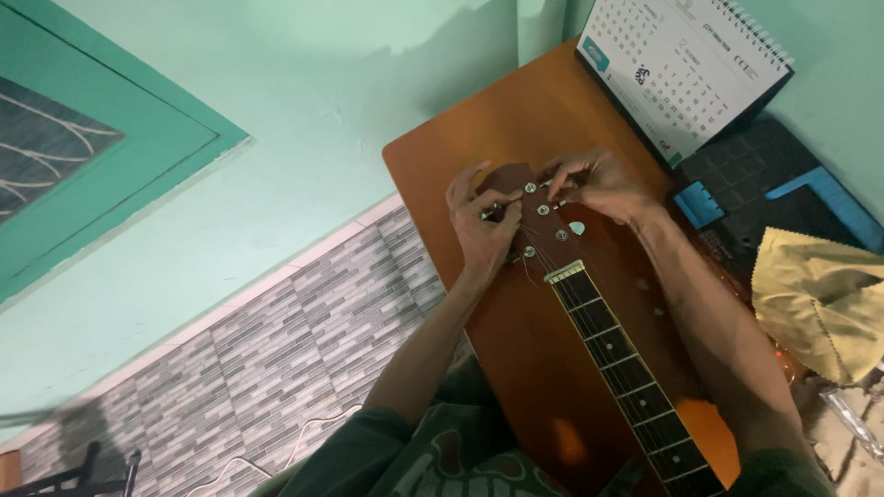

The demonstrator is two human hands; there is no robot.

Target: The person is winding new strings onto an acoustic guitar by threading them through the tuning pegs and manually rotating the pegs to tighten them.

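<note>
Fingers of the left hand (pixel 479 225) pinch a tuning peg on one edge of the guitar headstock (pixel 539 216), those of the right hand (pixel 599 184) pinch at the opposite edge; the neck (pixel 626 368) runs back toward the person.

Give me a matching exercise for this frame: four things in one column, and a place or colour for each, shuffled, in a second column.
Things:
1. left hand
2. right hand
3. desk calendar
4. yellow cloth

Places:
A. standing at the table's far corner, against the green wall
B. crumpled at the right edge of the view, beside a blue and black case
C. on the left side of the guitar headstock, at the tuning pegs
D. on the right side of the headstock

Pairs: 1-C, 2-D, 3-A, 4-B
</note>
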